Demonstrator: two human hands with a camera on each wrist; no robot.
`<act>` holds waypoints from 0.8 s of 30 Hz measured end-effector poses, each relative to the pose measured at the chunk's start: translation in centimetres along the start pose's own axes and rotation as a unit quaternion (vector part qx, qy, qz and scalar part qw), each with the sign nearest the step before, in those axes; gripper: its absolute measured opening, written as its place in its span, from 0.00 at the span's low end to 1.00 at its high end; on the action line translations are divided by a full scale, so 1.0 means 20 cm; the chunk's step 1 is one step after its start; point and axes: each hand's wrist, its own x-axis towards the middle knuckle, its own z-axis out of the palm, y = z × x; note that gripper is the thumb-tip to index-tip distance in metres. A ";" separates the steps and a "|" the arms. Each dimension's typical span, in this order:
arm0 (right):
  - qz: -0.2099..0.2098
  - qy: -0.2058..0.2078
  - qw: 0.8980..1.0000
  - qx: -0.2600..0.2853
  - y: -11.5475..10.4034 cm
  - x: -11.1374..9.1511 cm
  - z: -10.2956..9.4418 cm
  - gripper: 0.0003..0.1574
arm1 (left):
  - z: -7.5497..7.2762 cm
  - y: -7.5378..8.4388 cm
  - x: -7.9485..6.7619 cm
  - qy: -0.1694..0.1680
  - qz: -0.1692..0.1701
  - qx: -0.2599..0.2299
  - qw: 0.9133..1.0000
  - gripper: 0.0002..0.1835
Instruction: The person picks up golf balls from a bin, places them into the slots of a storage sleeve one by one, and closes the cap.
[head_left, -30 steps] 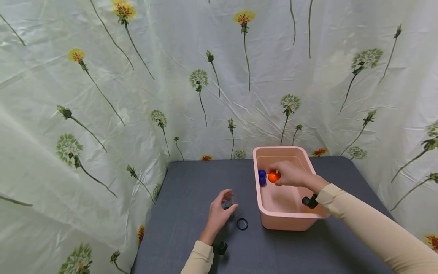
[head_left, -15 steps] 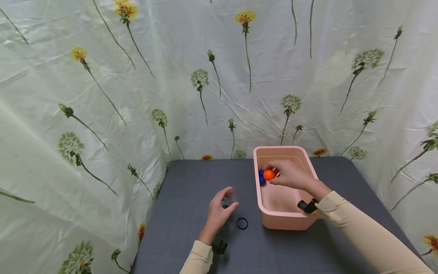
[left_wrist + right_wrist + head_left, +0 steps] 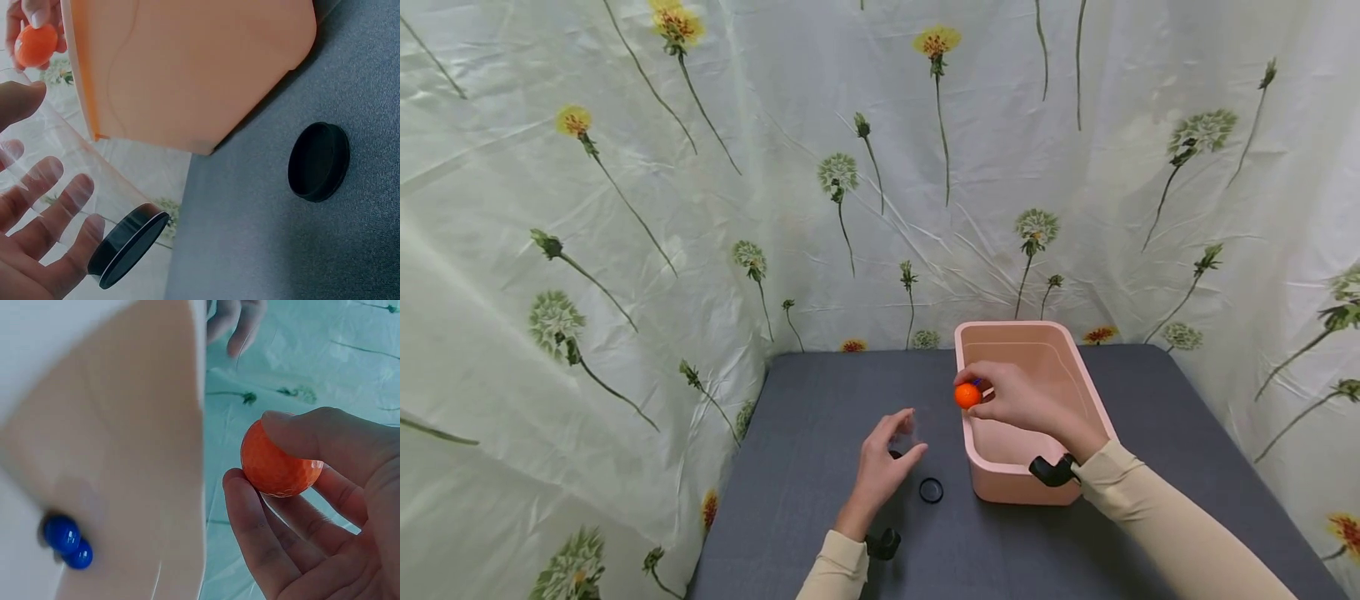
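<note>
My right hand (image 3: 1018, 404) pinches an orange golf ball (image 3: 967, 396) between thumb and fingers, over the left rim of the pink bin (image 3: 1022, 487). The ball's dimples show in the right wrist view. To the left of the bin, my left hand (image 3: 880, 467) holds a clear plastic tube (image 3: 81, 159) with its fingers curled round it. A black cap (image 3: 128, 247) closes the tube's lower end; its upper end lies near the orange ball in the left wrist view. Two blue balls (image 3: 61, 534) rest together inside the bin, mostly hidden behind my right hand in the head view.
A loose round black lid (image 3: 931, 490) lies on the dark grey table (image 3: 820, 433), between the left hand and the bin. Behind the table hangs a pale curtain (image 3: 880, 308) printed with dandelions.
My right hand has carried the orange golf ball leftward, from inside the bin to above its left rim. The left hand and the tube have stayed almost in place.
</note>
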 end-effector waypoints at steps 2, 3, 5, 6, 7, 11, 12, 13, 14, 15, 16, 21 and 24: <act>-0.009 -0.001 1.000 0.005 -0.02 0.00 0.02 0.26 | 0.00 0.01 0.00 0.000 0.001 -0.005 1.000 0.31; -0.010 -0.002 1.000 0.010 -0.03 0.00 0.02 0.26 | 0.00 0.01 0.00 0.000 0.001 -0.005 1.000 0.31; -0.015 -0.003 1.000 0.013 -0.05 0.00 0.03 0.26 | 0.00 0.02 0.00 0.000 0.006 -0.004 1.000 0.32; -0.016 -0.005 1.000 0.018 -0.05 0.00 0.04 0.26 | 0.00 0.02 0.00 0.000 0.008 -0.002 1.000 0.32; -0.016 -0.008 1.000 0.021 -0.06 0.00 0.05 0.26 | 0.00 0.03 0.00 -0.001 0.008 -0.001 1.000 0.32; -0.009 -0.020 0.999 0.029 -0.06 0.01 0.07 0.26 | 0.00 0.04 0.01 -0.004 0.014 0.004 1.000 0.32; -0.008 -0.022 0.999 0.030 -0.07 0.01 0.08 0.26 | -0.01 0.04 0.01 -0.005 0.013 0.004 1.000 0.32; -0.008 -0.025 0.999 0.030 -0.07 0.01 0.09 0.25 | -0.01 0.04 0.01 -0.007 0.014 0.004 1.000 0.32; -0.008 -0.028 0.999 0.030 -0.07 0.01 0.09 0.25 | -0.01 0.05 0.01 -0.007 0.016 0.005 1.000 0.32; -0.008 -0.031 0.999 0.031 -0.07 0.01 0.10 0.25 | -0.01 0.05 0.01 -0.008 0.017 0.007 1.000 0.32; -0.007 -0.034 0.999 0.033 -0.07 0.01 0.10 0.25 | -0.01 0.05 0.00 -0.009 0.017 0.006 1.000 0.32; -0.005 -0.040 0.999 0.037 -0.08 0.02 0.13 0.25 | -0.01 0.06 0.00 -0.008 0.024 0.007 1.000 0.32; -0.008 -0.038 0.999 0.037 -0.08 0.02 0.14 0.26 | -0.01 0.06 0.00 -0.005 0.029 0.010 1.000 0.33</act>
